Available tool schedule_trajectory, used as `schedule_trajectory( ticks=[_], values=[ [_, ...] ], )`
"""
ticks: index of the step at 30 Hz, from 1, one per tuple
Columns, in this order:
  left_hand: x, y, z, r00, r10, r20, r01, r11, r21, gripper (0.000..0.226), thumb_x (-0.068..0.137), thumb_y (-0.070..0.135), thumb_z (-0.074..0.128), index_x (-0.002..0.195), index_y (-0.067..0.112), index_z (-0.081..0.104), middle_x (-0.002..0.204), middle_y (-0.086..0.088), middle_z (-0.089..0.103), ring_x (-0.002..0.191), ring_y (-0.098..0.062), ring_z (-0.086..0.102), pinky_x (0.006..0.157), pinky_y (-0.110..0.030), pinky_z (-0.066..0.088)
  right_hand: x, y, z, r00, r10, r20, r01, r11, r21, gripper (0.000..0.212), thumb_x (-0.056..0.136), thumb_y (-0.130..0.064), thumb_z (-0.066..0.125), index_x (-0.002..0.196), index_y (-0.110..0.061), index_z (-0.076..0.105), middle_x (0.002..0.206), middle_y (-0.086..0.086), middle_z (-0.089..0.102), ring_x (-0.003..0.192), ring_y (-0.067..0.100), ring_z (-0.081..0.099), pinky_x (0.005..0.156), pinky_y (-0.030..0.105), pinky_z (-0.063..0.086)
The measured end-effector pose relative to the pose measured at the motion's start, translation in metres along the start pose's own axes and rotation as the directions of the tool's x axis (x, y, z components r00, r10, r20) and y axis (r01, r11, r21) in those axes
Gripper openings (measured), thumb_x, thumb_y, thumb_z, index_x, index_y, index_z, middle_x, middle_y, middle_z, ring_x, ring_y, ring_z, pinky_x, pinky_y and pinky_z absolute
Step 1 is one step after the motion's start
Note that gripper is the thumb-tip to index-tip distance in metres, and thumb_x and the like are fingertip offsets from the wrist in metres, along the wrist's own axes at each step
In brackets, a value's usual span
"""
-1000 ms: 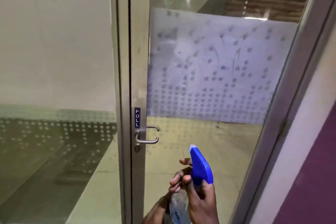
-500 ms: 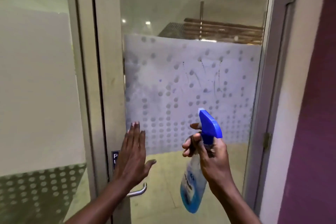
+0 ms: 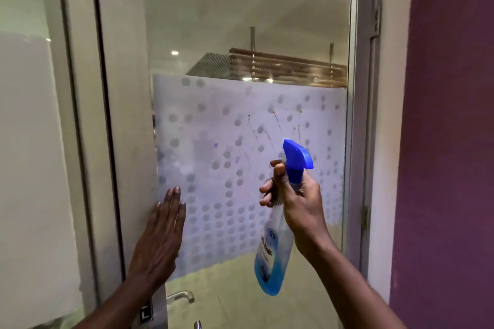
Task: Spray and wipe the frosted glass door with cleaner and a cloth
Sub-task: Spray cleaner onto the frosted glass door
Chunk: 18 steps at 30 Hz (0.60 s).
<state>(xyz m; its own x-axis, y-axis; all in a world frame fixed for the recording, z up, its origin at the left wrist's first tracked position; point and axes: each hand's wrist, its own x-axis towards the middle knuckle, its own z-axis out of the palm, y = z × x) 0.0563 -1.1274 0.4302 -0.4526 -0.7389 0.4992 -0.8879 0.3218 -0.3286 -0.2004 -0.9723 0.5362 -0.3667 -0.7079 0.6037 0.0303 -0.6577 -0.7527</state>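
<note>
Right now the left hand [image 3: 160, 238] is lying flat, fingers straight and close together, at the lower left edge of the frosted band [image 3: 240, 141] on the glass door. Its fingertips are overlapping the seam between the band and the metal door stile [image 3: 125, 141], and it is holding nothing.

The right hand [image 3: 299, 203] is gripping the spray bottle [image 3: 272, 256] by the neck in front of the band's lower right part. Its fingers are curling round the neck, with the front ones sitting at the trigger under the blue spray head [image 3: 296, 157]. The nozzle is pointing at the band, and I can't tell if the trigger is being squeezed.

Thin drip streaks [image 3: 276, 123] are running down the band just above the spray head. The door handle [image 3: 181, 296] is showing below the band's left corner, with a label plate [image 3: 145, 314] beside it, partly behind the left forearm. A hinge [image 3: 365, 218] is sitting on the frame right of the band, and a purple wall [image 3: 449, 141] is standing further right. Wooden slats [image 3: 288, 67] are showing through the clear glass above the band.

The bottle is hanging tilted, base toward the lower left. Blue liquid is filling only its lower part, and the upper body is looking clear.
</note>
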Motion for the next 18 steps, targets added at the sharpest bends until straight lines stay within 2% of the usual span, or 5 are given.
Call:
schedule_trajectory(
  ticks=[4, 6, 11, 14, 18],
  values=[
    [0.002, 0.006, 0.000, 0.999, -0.021, -0.038, 0.022, 0.999, 0.030, 0.147, 0.037, 0.002, 0.101, 0.162, -0.015, 0.026, 0.173, -0.044, 0.031, 0.161, -0.060, 0.037, 0.121, -0.070, 0.051, 0.021, 0.002, 0.001, 1.000, 0.006, -0.020, -0.005, 1.000, 0.027, 0.051, 0.089, -0.053, 0.069, 0.112, -0.008, 0.065, 0.070, 0.003, 0.071, 0.057, 0.018, 0.067, 0.062, 0.030, 0.060],
    [0.003, 0.008, 0.001, 0.999, -0.028, -0.046, 0.029, 0.999, 0.021, 0.147, 0.033, -0.001, 0.100, 0.161, -0.015, 0.027, 0.172, -0.044, 0.033, 0.160, -0.061, 0.038, 0.120, -0.071, 0.051, 0.028, 0.003, 0.001, 1.000, -0.006, -0.013, 0.006, 1.000, 0.005, 0.049, 0.088, -0.054, 0.071, 0.106, -0.008, 0.066, 0.066, 0.000, 0.066, 0.056, 0.016, 0.066, 0.061, 0.032, 0.061],
    [0.004, 0.013, 0.003, 0.995, -0.047, -0.090, 0.050, 0.998, 0.039, 0.116, 0.047, -0.015, 0.060, 0.160, -0.019, 0.036, 0.173, -0.044, 0.031, 0.160, -0.061, 0.038, 0.118, -0.071, 0.052, 0.033, 0.007, -0.004, 0.999, -0.048, -0.010, 0.048, 0.999, 0.001, 0.047, 0.090, -0.053, 0.073, 0.108, -0.010, 0.066, 0.069, 0.002, 0.065, 0.060, 0.017, 0.065, 0.061, 0.028, 0.063],
    [0.005, 0.022, 0.004, 0.995, -0.066, -0.068, 0.068, 0.997, 0.029, 0.105, 0.053, -0.020, 0.059, 0.157, -0.020, 0.044, 0.174, -0.045, 0.027, 0.162, -0.063, 0.033, 0.121, -0.071, 0.051, 0.039, 0.006, -0.016, 0.997, -0.043, -0.071, 0.046, 0.998, 0.042, 0.052, 0.090, -0.051, 0.073, 0.114, -0.006, 0.066, 0.068, 0.000, 0.063, 0.061, 0.016, 0.063, 0.059, 0.028, 0.061],
    [0.008, 0.030, 0.006, 0.989, -0.086, -0.120, 0.087, 0.996, 0.001, 0.084, 0.069, -0.028, 0.040, 0.153, -0.025, 0.045, 0.171, -0.050, 0.024, 0.160, -0.069, 0.029, 0.118, -0.073, 0.051, 0.054, 0.000, -0.044, 0.984, -0.064, -0.164, 0.070, 0.997, 0.029, 0.045, 0.090, -0.052, 0.075, 0.106, -0.010, 0.068, 0.066, 0.001, 0.059, 0.057, 0.018, 0.061, 0.059, 0.032, 0.060]
  ],
)
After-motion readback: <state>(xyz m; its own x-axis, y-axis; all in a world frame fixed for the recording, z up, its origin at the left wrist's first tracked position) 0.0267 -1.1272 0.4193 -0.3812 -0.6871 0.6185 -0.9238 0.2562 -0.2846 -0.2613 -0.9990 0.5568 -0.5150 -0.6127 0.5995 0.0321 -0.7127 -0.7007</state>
